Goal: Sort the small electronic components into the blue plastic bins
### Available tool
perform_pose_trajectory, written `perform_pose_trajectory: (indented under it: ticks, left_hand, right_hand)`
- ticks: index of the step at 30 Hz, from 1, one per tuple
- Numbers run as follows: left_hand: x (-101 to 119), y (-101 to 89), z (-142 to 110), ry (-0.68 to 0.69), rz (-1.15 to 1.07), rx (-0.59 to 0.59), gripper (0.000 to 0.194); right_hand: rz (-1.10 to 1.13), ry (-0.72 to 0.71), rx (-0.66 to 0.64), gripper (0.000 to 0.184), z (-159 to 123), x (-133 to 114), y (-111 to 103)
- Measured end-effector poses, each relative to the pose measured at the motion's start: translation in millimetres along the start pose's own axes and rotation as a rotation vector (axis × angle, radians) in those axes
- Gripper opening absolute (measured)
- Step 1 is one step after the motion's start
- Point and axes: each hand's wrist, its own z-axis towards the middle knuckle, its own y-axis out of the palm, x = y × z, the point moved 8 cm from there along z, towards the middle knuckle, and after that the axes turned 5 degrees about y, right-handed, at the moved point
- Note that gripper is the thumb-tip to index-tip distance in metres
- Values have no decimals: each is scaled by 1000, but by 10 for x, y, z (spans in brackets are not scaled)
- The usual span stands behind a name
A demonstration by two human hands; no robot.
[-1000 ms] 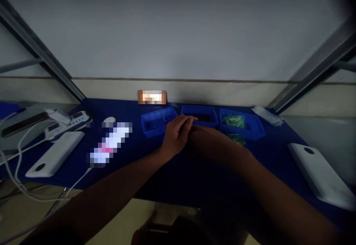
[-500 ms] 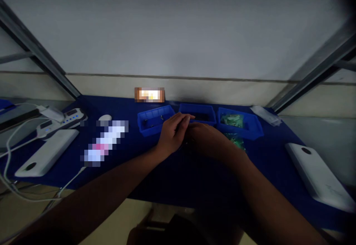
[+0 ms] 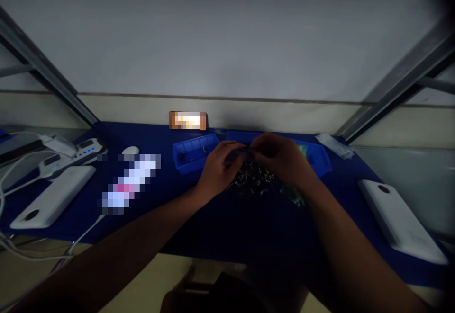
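Compared with half a second ago, my right grip [image 3: 282, 159] sits higher, exposing a loose pile of small metal parts [image 3: 253, 180] on the desk [image 3: 213, 232], just below and right of frame centre. My left grip [image 3: 217, 168] maintains about the same station, left of the pile. Both are partly closed, fingertips nearly meeting above the parts; I cannot tell whether either retains anything, as the area is dark. In my judgement, this change improves visual access to the parts. My right grip now obscures most of the middle blue bin [image 3: 241, 136]; a green packet [image 3: 294, 195] lies beside the pile, near my right wrist.
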Motion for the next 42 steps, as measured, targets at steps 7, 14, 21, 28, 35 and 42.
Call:
perform_pose_trajectory:
  ticks: [7,14,21,28,35,42]
  left_hand:
    - [-86,-52,17,-87,-17,37,22]
    - [-127,-37,41,-117,-94,25,23]
    - [-129,-55,24,-122,-65,26,29]
    - [-194,5,-25,-190,-195,21,23]
    - [-167,-65,-3,-152,-109,84,29]
    - [-186,-30,-7,-157,-207,69,29]
  right_hand:
    - [83,22,-11,13,7,38,12]
    - [-42,4,-24,12,3,59,83]
    - [-182,-9,7,12,-5,11,16]
    - [-166,-27,-4,15,-22,-53,48]
    - [-128,23,-67,14,3,71,72]
    - [-56,15,-113,17,0,86,124]
